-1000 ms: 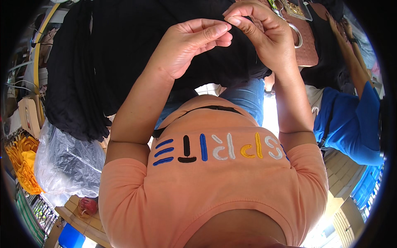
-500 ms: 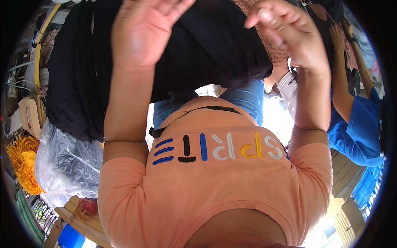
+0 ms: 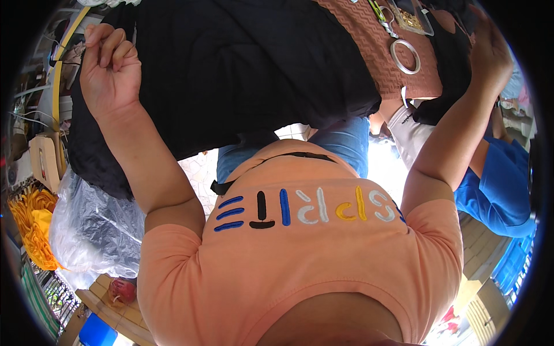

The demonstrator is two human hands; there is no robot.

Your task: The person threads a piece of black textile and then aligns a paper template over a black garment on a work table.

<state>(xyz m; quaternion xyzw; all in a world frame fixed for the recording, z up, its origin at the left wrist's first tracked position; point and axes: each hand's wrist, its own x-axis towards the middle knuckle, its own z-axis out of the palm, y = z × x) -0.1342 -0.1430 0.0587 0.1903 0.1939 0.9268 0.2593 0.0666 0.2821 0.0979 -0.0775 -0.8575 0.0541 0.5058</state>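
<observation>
A wide sheet of black cloth [image 3: 248,69] covers the work surface in front of me and hangs over its near edge. My left hand [image 3: 109,75] is raised over the cloth's far-left part, palm toward me. Its fingers are loosely curled and a little apart, and I see nothing in them. At the far right, my right hand [image 3: 490,55] reaches beside another piece of black fabric [image 3: 453,63]. Its fingers run into the dark rim of the picture, so what they touch is hidden.
A brown textured cover [image 3: 369,43] holds a white ring [image 3: 405,56], a green-handled tool [image 3: 381,17] and a clear box [image 3: 412,17] of small gold bits. A person in a blue shirt [image 3: 496,184] is close at my right. A clear plastic bag [image 3: 92,225] and yellow cloth [image 3: 34,228] lie left.
Both hands have spread apart from above the black cloth: the left outward to the left, the right outward to the right. The white ring and clear box now show.
</observation>
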